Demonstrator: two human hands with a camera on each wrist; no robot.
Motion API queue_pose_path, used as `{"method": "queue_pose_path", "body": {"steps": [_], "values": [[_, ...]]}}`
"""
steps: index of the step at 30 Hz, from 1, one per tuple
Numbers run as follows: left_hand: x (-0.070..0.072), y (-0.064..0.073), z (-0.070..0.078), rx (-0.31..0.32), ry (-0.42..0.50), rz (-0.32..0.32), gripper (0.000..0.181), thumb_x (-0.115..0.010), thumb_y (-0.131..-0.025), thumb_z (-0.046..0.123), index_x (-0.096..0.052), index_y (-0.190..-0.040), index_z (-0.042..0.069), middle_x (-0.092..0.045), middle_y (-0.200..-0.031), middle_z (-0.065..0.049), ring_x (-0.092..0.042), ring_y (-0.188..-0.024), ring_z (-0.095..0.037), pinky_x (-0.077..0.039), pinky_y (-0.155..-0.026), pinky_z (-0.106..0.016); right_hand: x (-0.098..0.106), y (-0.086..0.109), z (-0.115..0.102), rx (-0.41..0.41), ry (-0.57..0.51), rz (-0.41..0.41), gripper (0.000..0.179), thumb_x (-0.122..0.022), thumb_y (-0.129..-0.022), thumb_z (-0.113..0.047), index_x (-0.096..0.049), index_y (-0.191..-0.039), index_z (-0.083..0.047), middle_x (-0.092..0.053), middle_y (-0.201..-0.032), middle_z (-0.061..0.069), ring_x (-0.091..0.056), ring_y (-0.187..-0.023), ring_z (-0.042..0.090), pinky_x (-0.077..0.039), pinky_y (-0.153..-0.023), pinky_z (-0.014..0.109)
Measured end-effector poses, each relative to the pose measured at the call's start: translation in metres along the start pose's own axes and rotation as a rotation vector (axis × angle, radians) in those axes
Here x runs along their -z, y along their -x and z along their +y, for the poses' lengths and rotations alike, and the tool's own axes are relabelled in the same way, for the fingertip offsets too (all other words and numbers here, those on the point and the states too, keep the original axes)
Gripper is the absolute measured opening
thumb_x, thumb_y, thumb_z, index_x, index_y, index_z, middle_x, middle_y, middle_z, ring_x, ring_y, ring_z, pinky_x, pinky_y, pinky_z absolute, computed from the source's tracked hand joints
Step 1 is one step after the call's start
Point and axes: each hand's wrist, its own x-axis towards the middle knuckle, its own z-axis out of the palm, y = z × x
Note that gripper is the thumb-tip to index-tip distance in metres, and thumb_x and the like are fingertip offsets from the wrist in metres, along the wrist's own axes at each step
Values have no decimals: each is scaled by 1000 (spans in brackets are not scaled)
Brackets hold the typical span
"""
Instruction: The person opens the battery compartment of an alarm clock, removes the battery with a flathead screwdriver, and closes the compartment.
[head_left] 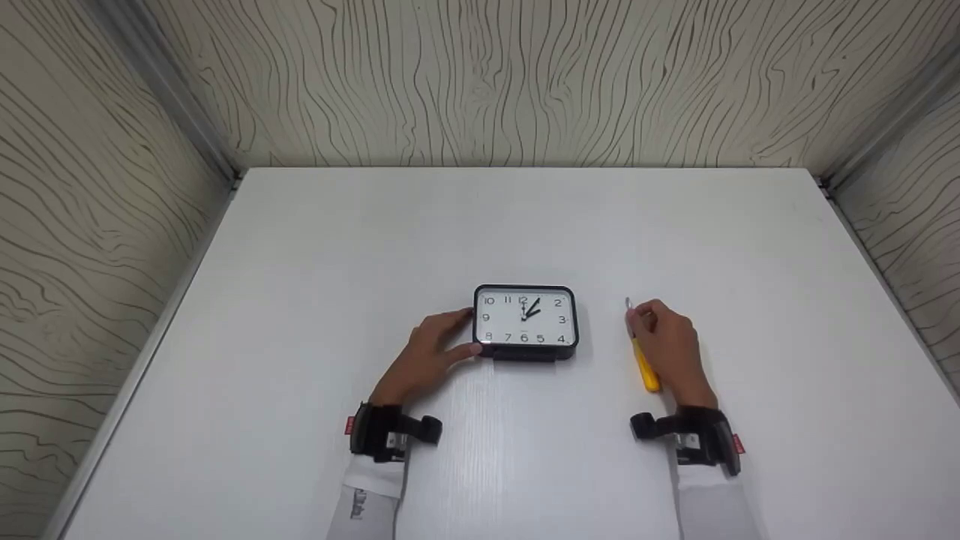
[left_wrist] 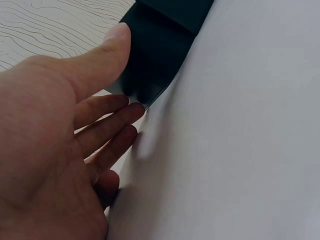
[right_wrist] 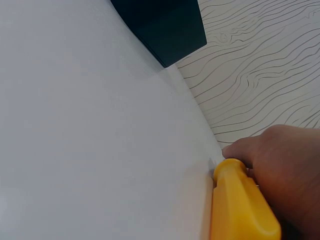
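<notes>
A black-framed alarm clock (head_left: 525, 318) with a white dial is on the white table. My left hand (head_left: 427, 354) holds it at its left end, thumb at the lower front corner and forefinger farther up that side. In the left wrist view, the thumb (left_wrist: 112, 55) lies against the clock's dark case (left_wrist: 155, 50), other fingertips close to its lower edge. Right of the clock, my right hand (head_left: 667, 341) pinches a screwdriver by its metal shaft near the tip. The screwdriver's yellow handle (head_left: 646, 369) points back toward me, low over the table.
The white table (head_left: 360, 225) reaches back to a wall (head_left: 480, 82) with a wood-grain pattern. Similar panels stand at the left and right sides. Black camera mounts (head_left: 386, 431) sit on both wrists, their arms sticking inward.
</notes>
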Motion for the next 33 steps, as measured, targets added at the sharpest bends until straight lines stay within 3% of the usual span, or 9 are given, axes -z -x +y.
{"method": "queue_pose_path", "body": {"steps": [16, 21, 25, 29, 33], "values": [[-1, 1, -1, 7, -14, 9, 73, -65, -86, 56, -43, -147, 22, -42, -152, -4, -31, -144, -25, -25, -119, -47, 1, 0, -2, -5, -1, -6, 34, -53, -99, -35, -64, -103, -4, -61, -80, 9, -50, -67, 19, -40, -60, 24], [0, 0, 1, 1, -13, 0, 77, -64, -86, 58, -36, -151, 27, -43, -151, 1, -31, -144, -22, -23, -119, -47, 4, 0, -7, -19, -41, 5, 36, -52, -99, -37, -62, -109, -3, -59, -94, 11, -52, -78, 22, -43, -67, 25], [0, -2, 0, -32, -19, -4, 77, -64, -86, 57, -30, -152, 36, -48, -146, 9, -34, -142, -18, -22, -120, -45, 4, 0, -14, -20, -45, 7, 38, -51, -100, -38, -60, -113, -4, -56, -105, 13, -52, -87, 24, -46, -74, 29], [1, -3, 1, -69, -34, -6, 74, -63, -88, 55, -28, -151, 41, -49, -146, 10, -34, -142, -18, -20, -120, -47, 2, 1, -26, 14, -75, 18, 35, -52, -100, -33, -60, -116, -3, -57, -114, 16, -54, -98, 28, -46, -82, 36], [2, -1, 3, -98, -16, -16, 73, -64, -89, 51, -31, -152, 35, -46, -149, 5, -34, -143, -21, -19, -120, -49, -3, 2, -42, 77, -140, -18, 35, -54, -100, -30, -59, -123, -4, -60, -122, 15, -59, -106, 29, -49, -86, 41]]}}
